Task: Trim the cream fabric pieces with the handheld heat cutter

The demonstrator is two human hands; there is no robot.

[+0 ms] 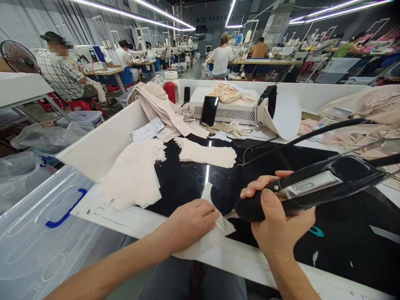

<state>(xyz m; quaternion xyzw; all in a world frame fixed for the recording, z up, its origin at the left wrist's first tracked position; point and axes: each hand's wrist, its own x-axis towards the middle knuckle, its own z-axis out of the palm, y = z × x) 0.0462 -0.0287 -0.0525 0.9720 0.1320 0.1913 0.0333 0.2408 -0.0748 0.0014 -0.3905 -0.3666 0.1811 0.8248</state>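
Head view: black handheld tool [315,187] clamped in our right hand [279,223], above the glossy black tabletop [350,216].
Long axis slants: we see the blunt end aimed lower left, toward our left hand [193,221], corded end upper right. Left hand lies over a pale fabric piece [225,226]; whether it pinches, we cannot tell. White border [137,221] in front; beyond, seated people [221,56], strip lights [230,12].

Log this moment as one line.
left hand: on pale fabric piece | right hand: grips black handheld tool | beyond: fabric stack, phone
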